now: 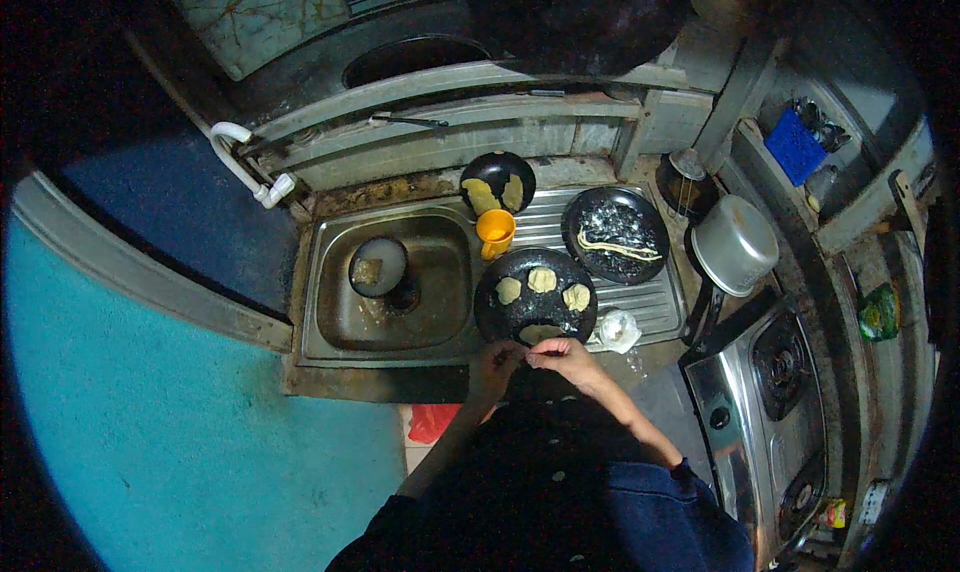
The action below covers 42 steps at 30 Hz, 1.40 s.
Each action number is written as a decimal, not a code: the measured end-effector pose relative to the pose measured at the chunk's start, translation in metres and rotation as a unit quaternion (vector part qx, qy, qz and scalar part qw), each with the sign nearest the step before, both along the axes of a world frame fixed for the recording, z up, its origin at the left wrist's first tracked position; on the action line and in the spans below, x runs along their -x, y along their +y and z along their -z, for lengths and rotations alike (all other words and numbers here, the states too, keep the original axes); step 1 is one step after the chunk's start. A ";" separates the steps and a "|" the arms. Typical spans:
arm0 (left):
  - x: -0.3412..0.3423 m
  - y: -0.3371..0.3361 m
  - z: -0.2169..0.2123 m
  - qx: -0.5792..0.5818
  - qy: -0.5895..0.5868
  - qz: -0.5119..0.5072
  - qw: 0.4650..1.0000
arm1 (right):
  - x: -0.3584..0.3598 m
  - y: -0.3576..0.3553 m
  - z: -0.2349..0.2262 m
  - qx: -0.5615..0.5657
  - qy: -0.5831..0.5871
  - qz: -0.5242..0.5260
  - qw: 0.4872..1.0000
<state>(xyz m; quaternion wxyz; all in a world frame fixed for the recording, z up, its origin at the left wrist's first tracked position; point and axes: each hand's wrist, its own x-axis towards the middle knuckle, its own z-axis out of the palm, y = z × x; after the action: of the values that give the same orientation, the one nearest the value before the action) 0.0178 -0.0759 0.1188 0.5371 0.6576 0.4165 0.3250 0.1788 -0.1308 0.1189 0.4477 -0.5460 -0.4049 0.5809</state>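
My left hand (497, 366) and my right hand (564, 360) meet just over the near rim of a black round pan (522, 290). Both have their fingers pinched together, fingertips almost touching; what lies between them, if anything, is too small to make out. Three pale dough pieces (542, 279) sit apart inside this pan, and a flat darker piece (541, 334) lies close to its near rim. Right of my hands is a clear bag of white powder (619, 331). Farther right, a floured black pan (600, 212) carries a long dough strip (620, 248).
An orange mug (495, 230) stands behind the near pan, before a smaller black pan (520, 166) with flat yellowish pieces. Left is a steel sink (335, 317) with a round dish (378, 268). A silver pot (735, 244) and gas stove (735, 402) stand at right.
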 end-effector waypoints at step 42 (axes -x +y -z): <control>0.036 0.052 0.047 0.205 -0.175 -0.142 0.952 | 0.000 -0.002 0.025 0.038 0.096 -0.080 0.991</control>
<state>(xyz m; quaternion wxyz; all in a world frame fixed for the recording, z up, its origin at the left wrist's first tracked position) -0.0180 -0.0234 0.0723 0.6730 0.4000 0.4633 0.4152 0.1785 -0.1326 0.0938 0.4159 -0.4703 -0.3796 0.6795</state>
